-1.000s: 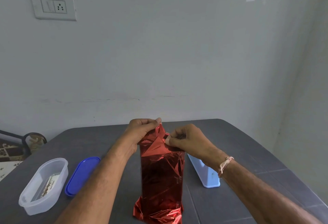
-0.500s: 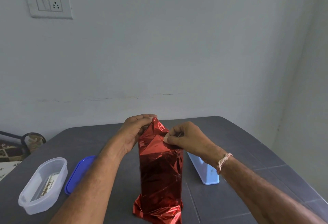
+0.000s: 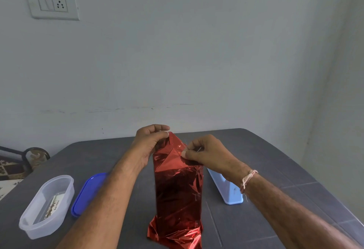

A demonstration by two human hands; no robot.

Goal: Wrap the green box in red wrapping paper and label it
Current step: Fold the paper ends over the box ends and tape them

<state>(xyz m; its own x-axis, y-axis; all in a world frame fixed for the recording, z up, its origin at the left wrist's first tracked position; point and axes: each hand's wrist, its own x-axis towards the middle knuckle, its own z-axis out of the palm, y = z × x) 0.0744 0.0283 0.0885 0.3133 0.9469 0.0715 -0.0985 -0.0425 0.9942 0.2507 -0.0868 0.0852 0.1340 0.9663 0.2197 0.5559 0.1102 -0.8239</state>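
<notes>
A tall box wrapped in shiny red wrapping paper (image 3: 178,191) stands upright in the middle of the dark grey table (image 3: 275,170). No green shows; the box itself is hidden under the foil. My left hand (image 3: 149,142) pinches the folded paper at the top left corner. My right hand (image 3: 204,153) pinches the triangular flap at the top right, thumb pressed on the fold. Loose crumpled foil spreads at the bottom end.
A clear oval plastic container (image 3: 47,205) with a label sheet inside sits at the left, its blue lid (image 3: 86,193) beside it. A light blue tape dispenser (image 3: 226,189) stands right of the box. A white wall is close behind the table.
The top flap has been drawn up into a sharper peak, and both hands have shifted slightly along the top folds. The box stays upright in place.
</notes>
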